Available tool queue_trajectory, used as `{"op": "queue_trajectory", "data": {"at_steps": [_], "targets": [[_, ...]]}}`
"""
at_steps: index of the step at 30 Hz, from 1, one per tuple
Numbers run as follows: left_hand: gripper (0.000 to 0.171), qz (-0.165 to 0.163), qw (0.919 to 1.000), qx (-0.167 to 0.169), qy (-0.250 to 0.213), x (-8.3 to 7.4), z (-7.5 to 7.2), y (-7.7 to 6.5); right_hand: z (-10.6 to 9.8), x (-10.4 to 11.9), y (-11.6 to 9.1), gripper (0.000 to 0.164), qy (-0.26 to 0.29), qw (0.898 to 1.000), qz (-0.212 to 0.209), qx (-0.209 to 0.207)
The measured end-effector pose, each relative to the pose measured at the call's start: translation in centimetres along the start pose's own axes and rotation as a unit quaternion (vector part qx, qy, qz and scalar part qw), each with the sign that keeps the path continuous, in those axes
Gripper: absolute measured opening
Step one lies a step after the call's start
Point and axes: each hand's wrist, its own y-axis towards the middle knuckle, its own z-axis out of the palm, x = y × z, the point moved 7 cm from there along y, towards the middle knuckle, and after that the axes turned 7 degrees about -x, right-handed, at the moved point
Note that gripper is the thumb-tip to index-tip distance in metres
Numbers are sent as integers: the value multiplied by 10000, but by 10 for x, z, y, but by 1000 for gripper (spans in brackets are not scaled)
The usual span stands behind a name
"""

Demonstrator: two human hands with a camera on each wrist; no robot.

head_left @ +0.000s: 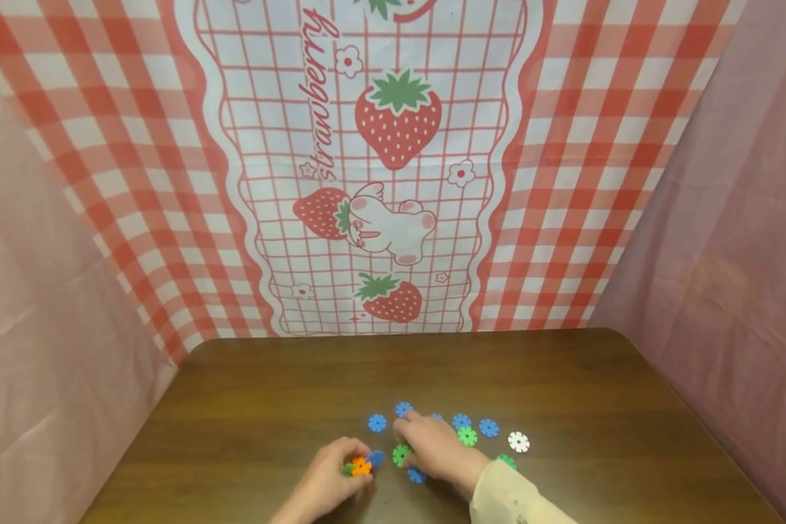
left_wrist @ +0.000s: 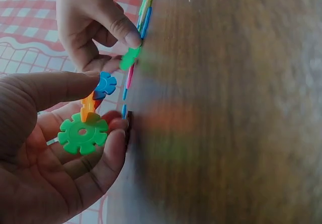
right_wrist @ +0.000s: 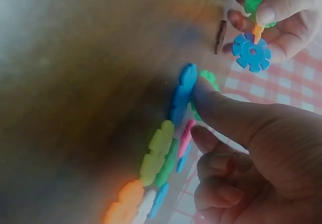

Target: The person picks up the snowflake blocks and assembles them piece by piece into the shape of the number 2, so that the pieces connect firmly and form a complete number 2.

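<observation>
Over on the left, the left hand (head_left: pixel 330 473) pinches three joined discs between thumb and curled fingers: a green disc (left_wrist: pixel 73 142), an orange disc (left_wrist: pixel 87 108) and a blue disc (left_wrist: pixel 106 84), well in from the table's (head_left: pixel 268 386) left edge. They look like light, stiff plastic, likely a bit slippery; the slotted joints seem the weak spot, so holding close beside one should be safest. Moving right, the right hand (head_left: pixel 439 444) has thumb and finger closed on a single disc (head_left: pixel 401 456), green and tilted; its rim looks the easy place to grip.

Now the count, from the head view: six loose blue discs (head_left: pixel 377 423), two loose green discs (head_left: pixel 467 436), and one white disc (head_left: pixel 519 442) nearest the table's right edge, all well short of the far edge. The right wrist view adds one pink disc (right_wrist: pixel 186 138) and one loose orange disc (right_wrist: pixel 123 204); more may hide under the sleeve (head_left: pixel 514 498).
</observation>
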Motion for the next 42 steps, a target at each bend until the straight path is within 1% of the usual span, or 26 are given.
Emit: {"op": "queue_trajectory", "data": {"at_steps": [2,4,6,8,10,13,16,19,22,25,27,29,32,35,38,42], "targets": [[23,44,9999,-81,106,-1,-1,1,-1,-2,-2,37,179,9998,73,-54],[22,42,9999,-82,63,-1,0,2,-3,-4,-4,35,439,9988,136,-171],[21,21,10000,-39,-27,-1,1,2,-6,-6,-6,31,835,9958,249,-281],[19,-1,9999,10,-122,-1,3,4,-9,-9,-9,26,1302,9899,385,-405],[18,22,9998,42,-198,-3,5,5,-11,-13,-13,22,1827,9804,545,-495],[18,91,9995,68,-286,-6,8,7,-10,-18,-19,16,2672,9594,778,-459],[19,96,9985,134,-522,-9,11,8,-10,-22,-25,9,3252,9396,995,-388],[20,93,9962,176,-849,-12,13,8,-11,-27,-30,11,3511,9278,1201,-389],[21,115,9922,187,-1224,-15,16,8,-14,-31,-35,15,3666,9192,1371,-437],[22,43,9871,222,-1586,-17,20,8,-18,-33,-39,13,3776,9125,1489,-499],[23,-98,9825,269,-1840,-16,23,8,-20,-33,-41,11,3735,9135,1512,-572],[23,-221,9783,312,-2035,-16,26,9,-23,-33,-44,9,3642,9167,1502,-667],[24,-337,9732,392,-2240,-17,29,9,-26,-31,-47,10,3449,9245,1398,-822],[24,-346,9694,506,-2379,-19,32,10,-29,-28,-50,9,3241,9320,1264,-1019],[23,-305,9677,626,-2422,-22,35,9,-34,-24,-52,11,2829,9437,1034,-1368],[23,-208,9705,652,-2311,-23,38,9,-41,-17,-54,17,1973,9607,599,-1860]]}}
